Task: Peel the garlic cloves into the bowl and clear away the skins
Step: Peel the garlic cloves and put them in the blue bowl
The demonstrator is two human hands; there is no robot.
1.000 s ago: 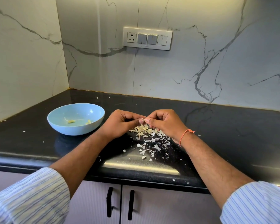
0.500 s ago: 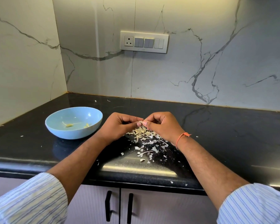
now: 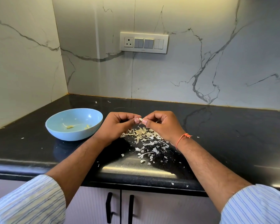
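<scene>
Head view: a black bench point(image 3: 217, 135) is meeting marble walls at a corner. The left hand point(image 3: 118, 126) and right hand point(image 3: 163, 125) are pinching one garlic clove point(image 3: 140, 119) between curled fingertips, above the skins point(image 3: 144, 138). The blue bowl point(image 3: 68, 135) is sitting just left, holding peeled pieces.

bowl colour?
Light blue bowl, glossy inside and out; the head view shows it clearly.
</scene>
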